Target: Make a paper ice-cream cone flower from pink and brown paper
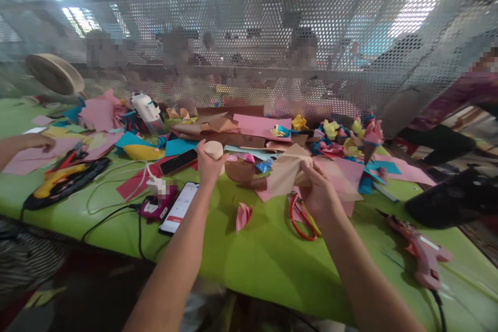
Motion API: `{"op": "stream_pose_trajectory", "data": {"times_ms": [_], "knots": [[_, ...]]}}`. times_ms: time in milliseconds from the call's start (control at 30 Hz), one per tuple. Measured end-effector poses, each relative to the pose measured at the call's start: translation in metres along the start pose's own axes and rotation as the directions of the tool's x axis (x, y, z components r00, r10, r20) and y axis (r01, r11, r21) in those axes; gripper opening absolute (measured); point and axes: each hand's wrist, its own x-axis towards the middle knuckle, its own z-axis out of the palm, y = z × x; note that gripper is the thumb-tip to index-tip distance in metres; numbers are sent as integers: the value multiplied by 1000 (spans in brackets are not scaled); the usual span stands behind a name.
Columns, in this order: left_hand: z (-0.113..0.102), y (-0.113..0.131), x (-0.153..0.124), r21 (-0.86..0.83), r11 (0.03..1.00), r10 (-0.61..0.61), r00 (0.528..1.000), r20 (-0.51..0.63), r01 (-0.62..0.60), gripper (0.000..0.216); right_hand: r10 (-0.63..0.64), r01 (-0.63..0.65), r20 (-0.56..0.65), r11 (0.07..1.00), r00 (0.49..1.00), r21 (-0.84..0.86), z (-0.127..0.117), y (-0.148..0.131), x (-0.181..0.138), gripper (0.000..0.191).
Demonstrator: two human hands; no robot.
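My left hand (209,163) is closed around a small beige roll (213,149), held upright above the green table (252,249). To its right, my right hand (317,187) pinches a tan sheet of paper (286,171) by its edge. Red-handled scissors (301,215) lie on the table just under my right hand. A folded pink paper piece (243,215) sits between my two forearms.
Heaps of coloured paper (257,127) cover the far half of the table. Two phones (179,207) and cables lie at left; a pink glue gun (422,249) at right. Another person's hand (37,141) rests at far left. A perforated metal screen (249,36) stands behind.
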Motion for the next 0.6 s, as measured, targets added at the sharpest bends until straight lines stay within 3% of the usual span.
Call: {"op": "stream_pose_trajectory", "data": {"times_ms": [233, 333, 400, 467, 500, 533, 600], "knots": [[-20, 19, -1, 46, 993, 107, 994, -21, -106, 85, 60, -58, 47, 997, 997, -44, 4, 3, -2, 28], [-30, 42, -13, 52, 973, 230, 960, -161, -224, 69, 70, -68, 56, 997, 996, -29, 4, 4, -2, 32], [-33, 61, -27, -44, 965, 247, 955, -162, -257, 62, 58, -56, 84, 998, 995, -27, 4, 5, -2, 34], [-30, 79, -44, -189, 946, 275, 961, 39, -263, 58, 54, -50, 120, 998, 991, -38, 6, 6, -3, 36], [-28, 86, -53, -253, 936, 299, 931, 211, -243, 55, 55, -50, 133, 998, 990, -44, 6, 6, -4, 36], [-24, 92, -61, -314, 928, 315, 874, 371, -201, 53, 56, -50, 138, 998, 989, -46, 7, 7, -5, 36], [-16, 100, -75, -413, 910, 290, 768, 571, -36, 59, 59, -52, 145, 997, 988, -53, 8, 8, -6, 36]]}}
